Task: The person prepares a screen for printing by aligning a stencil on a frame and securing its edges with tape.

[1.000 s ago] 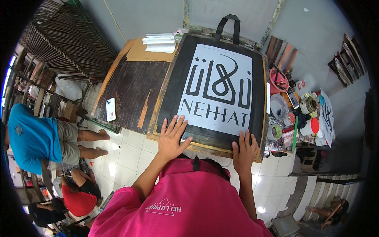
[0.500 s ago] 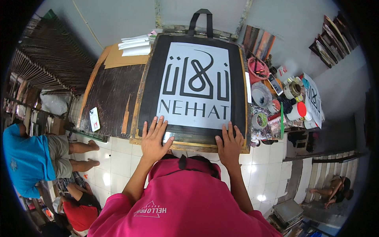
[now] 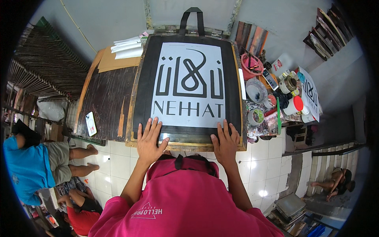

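A black fabric bag (image 3: 143,87) lies flat on a wood-edged board (image 3: 177,147), its strap handle (image 3: 191,14) pointing to the far side. On top of it rests a white paper sheet (image 3: 170,49) bearing a large dark line design and lettering. My left hand (image 3: 149,141) is spread near the sheet's lower left corner, fingertips on the bag's near border and the paper edge. At the lower right corner, my right hand (image 3: 226,144) lies with fingers stretched out, palm down. Neither hand grips anything.
Left of the board, a dark worn tabletop holds a white phone (image 3: 91,123), brown card (image 3: 114,59) and folded papers (image 3: 128,47). To the right stand a pink basket (image 3: 252,65), a red-lidded tub (image 3: 293,106) and several pots. Other people (image 3: 29,168) are around the room.
The view has shifted slightly, so the table sits a little further left in the picture. Both hands stay at the sheet's near corners, fingers still outstretched.
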Available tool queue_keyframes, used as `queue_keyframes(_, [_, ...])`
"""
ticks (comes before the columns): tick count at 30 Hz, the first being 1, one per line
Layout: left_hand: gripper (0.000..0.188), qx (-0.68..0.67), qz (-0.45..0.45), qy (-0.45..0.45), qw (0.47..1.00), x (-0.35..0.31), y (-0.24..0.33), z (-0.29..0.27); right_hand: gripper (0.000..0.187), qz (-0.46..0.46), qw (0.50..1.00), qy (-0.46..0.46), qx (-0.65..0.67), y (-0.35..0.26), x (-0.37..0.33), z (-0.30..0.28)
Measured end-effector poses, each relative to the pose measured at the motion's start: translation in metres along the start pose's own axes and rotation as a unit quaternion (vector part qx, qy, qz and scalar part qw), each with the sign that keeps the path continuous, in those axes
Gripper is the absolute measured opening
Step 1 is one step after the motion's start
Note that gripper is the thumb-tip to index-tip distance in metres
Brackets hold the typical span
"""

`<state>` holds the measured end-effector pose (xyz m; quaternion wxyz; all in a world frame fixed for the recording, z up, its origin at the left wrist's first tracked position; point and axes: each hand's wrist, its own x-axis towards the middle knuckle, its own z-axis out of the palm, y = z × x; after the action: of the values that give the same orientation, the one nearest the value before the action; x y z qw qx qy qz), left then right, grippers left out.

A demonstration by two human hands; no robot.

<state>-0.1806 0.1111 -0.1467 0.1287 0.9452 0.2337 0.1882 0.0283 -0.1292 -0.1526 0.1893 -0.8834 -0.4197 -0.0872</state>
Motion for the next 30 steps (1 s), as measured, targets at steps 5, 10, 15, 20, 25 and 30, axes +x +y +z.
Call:
queue_keyframes(5, [0.064, 0.003, 0.001, -0.001, 1.000, -0.0007, -0.0014, 0.0013, 0.051, 0.012, 1.000, -0.019, 0.016, -0.0035, 0.0016, -0.0053])
queue_keyframes(10, [0.064, 0.001, 0.001, -0.003, 1.000, -0.0004, -0.0008, 0.0010, 0.051, 0.003, 1.000, -0.004, 0.008, -0.0005, 0.0005, -0.0016])
queue_keyframes(15, [0.064, 0.000, 0.001, 0.001, 1.000, -0.0004, -0.0011, 0.0010, 0.051, 0.001, 1.000, -0.002, 0.006, -0.0012, 0.0013, -0.0020])
queue_keyframes(20, [0.064, 0.003, 0.004, 0.002, 1.000, -0.0001, -0.0011, 0.0014, 0.051, 0.004, 1.000, -0.007, 0.011, -0.0017, 0.0016, -0.0036])
queue_keyframes(25, [0.063, -0.002, 0.004, 0.006, 1.000, 0.0002, -0.0006, 0.0003, 0.051, 0.009, 1.000, -0.015, 0.013, -0.0015, 0.0015, -0.0037])
queue_keyframes(30, [0.062, -0.003, 0.005, 0.010, 1.000, -0.0006, -0.0018, 0.0005, 0.051, 0.014, 1.000, -0.022, 0.014, -0.0015, 0.0017, -0.0026])
